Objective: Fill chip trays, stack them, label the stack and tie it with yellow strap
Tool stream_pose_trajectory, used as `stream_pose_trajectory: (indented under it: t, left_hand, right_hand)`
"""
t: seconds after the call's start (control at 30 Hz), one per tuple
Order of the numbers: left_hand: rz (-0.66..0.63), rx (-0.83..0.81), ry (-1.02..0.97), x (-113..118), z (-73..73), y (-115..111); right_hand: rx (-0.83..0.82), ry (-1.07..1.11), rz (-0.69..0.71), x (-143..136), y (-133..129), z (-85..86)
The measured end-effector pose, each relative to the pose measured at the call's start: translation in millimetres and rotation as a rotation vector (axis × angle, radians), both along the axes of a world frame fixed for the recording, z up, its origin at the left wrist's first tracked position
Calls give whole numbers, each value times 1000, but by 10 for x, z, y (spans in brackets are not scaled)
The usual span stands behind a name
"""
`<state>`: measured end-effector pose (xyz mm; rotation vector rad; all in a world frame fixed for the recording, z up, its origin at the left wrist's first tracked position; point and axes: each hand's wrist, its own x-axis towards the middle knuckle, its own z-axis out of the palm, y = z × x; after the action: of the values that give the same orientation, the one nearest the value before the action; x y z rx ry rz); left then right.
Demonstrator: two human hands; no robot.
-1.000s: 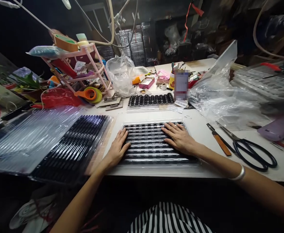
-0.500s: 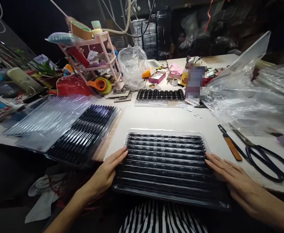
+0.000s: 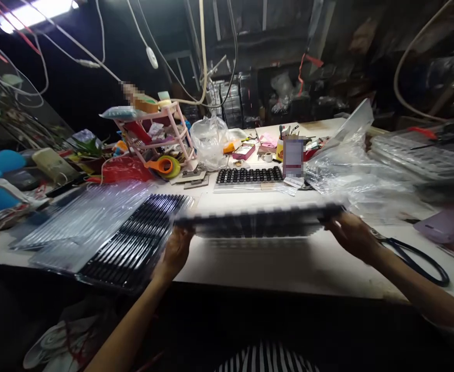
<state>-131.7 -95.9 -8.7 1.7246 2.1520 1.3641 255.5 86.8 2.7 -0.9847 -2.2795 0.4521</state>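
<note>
A black ridged plastic tray (image 3: 257,221) with a clear rim is held up above the white table, seen nearly edge-on and smeared by motion. My left hand (image 3: 178,250) grips its left end and my right hand (image 3: 350,235) its right end, with fingers closed round the edges. Left of my left hand lies another black ridged tray (image 3: 134,243), partly covered by clear ridged plastic sheets (image 3: 83,217). Scissors (image 3: 416,258) with dark handles lie beyond my right wrist, partly hidden by my arm.
Behind the held tray sits a clear tray with rows of small black parts (image 3: 248,176). A pink rack (image 3: 180,132) with tape and odds and ends stands back left. Clear plastic bags (image 3: 339,175) are heaped at the right. Cables (image 3: 202,51) hang overhead.
The tray has risen off the table's front edge and tipped from face-up to nearly edge-on. Both hands have gone up with it, from flat at its sides to gripping its ends. The view has tilted upward.
</note>
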Motion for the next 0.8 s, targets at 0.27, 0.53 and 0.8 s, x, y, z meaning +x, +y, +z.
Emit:
stream_pose_trajectory:
  t: [0.27, 0.53, 0.8]
  left_hand:
    - [130, -263, 142, -150, 65, 467]
    - [153, -498, 440, 16, -180, 582]
    - [-205, -517, 510, 463, -334, 1014]
  right_hand:
    - [-179, -126, -138, -607, 289, -96]
    - [-33, -500, -118, -723, 213, -310]
    - [121, -579, 339, -1449, 62, -411]
